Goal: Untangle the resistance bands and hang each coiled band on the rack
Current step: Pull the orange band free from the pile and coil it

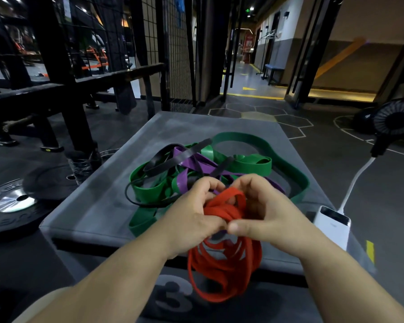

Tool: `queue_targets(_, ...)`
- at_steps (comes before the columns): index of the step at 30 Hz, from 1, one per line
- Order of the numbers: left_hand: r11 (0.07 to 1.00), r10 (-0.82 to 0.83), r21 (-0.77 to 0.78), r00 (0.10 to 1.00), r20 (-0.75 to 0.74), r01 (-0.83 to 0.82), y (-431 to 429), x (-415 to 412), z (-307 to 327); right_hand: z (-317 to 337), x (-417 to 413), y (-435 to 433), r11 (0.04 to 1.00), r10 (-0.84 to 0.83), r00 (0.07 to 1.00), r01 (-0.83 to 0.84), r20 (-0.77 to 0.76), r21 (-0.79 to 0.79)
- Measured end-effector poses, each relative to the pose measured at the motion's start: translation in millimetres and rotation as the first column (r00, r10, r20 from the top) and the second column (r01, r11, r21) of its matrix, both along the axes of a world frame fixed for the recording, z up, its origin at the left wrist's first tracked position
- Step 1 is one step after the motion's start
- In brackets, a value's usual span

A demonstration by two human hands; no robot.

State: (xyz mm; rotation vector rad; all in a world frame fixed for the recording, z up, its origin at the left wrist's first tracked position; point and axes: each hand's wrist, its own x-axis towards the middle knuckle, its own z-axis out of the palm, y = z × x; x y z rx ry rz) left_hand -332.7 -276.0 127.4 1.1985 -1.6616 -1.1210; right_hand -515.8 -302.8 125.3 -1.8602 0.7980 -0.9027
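Head: both hands point(191, 213) point(262, 212) around red band point(222, 273)

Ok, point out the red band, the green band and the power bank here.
red band point(226, 206), head view, bunched top part
green band point(240, 136), head view, far arc of loop
power bank point(329, 231), head view, white body

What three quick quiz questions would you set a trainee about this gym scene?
1. True or false: the left hand and the right hand both grip the red band.
2. Which colour is the wide loop lying farthest back on the grey box? A green, B yellow, C blue.
3. Fill in: the white power bank lies to the ___ of the red band.
Key: 1 true; 2 A, the green band; 3 right.
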Motion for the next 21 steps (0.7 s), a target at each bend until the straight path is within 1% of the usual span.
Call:
queue_targets(2,1.0,0.01,-0.002,1.0,0.014,-0.01,-1,0,-2,2,2,2,0.994,-0.069,0.978,0.052,-0.199,-0.093)
queue_targets(3,1.0,0.002,-0.005,1.0,0.01,-0.002,-1,1,-3,3,2,2,0.99,-0.092,0.962,0.062,-0.256,-0.123)
queue_targets(8,0.999,-0.045,-0.007,0.995,0.088,0.045,-3,2,-6,4,1,4,0.962,-0.185,0.91,0.091,-0.37,-0.256)
queue_targets(10,0.995,-0.09,0.036,0.995,0.042,0.088,-4,5,-7,2,1,4,0.953,-0.221,0.898,0.116,-0.379,-0.279)
queue_targets(12,0.986,-0.145,0.074,0.988,-0.043,0.148,-5,7,-8,-1,1,3,0.952,-0.231,0.913,0.14,-0.337,-0.273)
queue_targets(14,0.98,-0.161,0.101,0.98,-0.119,0.173,-7,8,-11,-3,1,3,0.953,-0.24,0.936,0.176,-0.256,-0.248)
queue_targets(17,0.965,-0.168,0.167,0.964,-0.205,0.204,-8,10,-16,-4,1,2,0.97,-0.226,0.97,0.217,-0.085,-0.109)
queue_targets(18,0.962,-0.16,0.181,0.958,-0.237,0.205,-8,9,-18,-4,0,1,0.975,-0.215,0.976,0.212,-0.034,-0.069)
queue_targets(21,0.975,-0.064,0.178,0.935,-0.348,0.133,-10,8,-21,-4,-3,0,0.986,-0.169,0.983,0.169,0.071,0.012)
